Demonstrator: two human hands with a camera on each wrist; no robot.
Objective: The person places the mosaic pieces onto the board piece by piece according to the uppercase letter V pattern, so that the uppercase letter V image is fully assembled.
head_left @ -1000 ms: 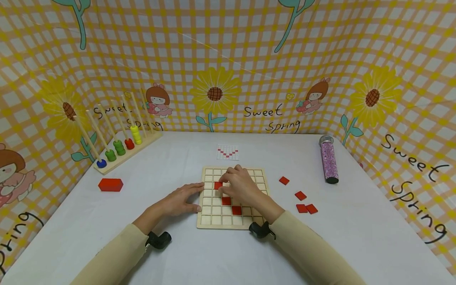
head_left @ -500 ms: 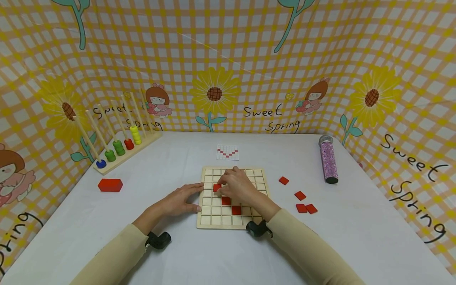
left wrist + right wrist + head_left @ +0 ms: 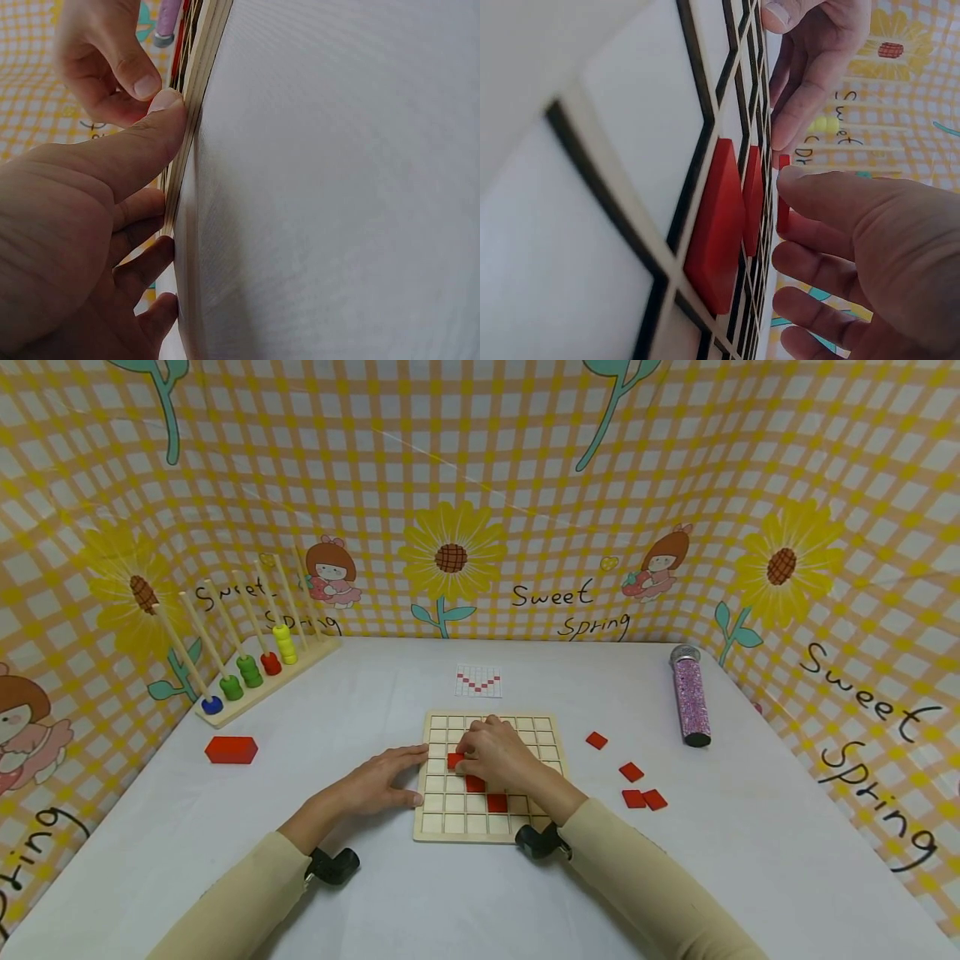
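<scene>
In the head view a pale wooden grid board lies at the middle of the table. My right hand is over it, pinching a red square tile by thumb and fingers. The right wrist view shows that tile edge-on, slightly above the grid. Two more red tiles sit diagonally in the board's cells, the upper one and the lower one. At the board's left edge rests my left hand, thumb and extended fingertips touching the rim.
Several loose red tiles, one of them nearest the board, lie to the right. A card with a red V pattern is behind the board. A glittery microphone lies far right; a bead abacus and red block are left.
My right hand has moved slightly down and to the left over the board, carrying the red tile one row nearer me. The left hand has stayed at the board's edge.
</scene>
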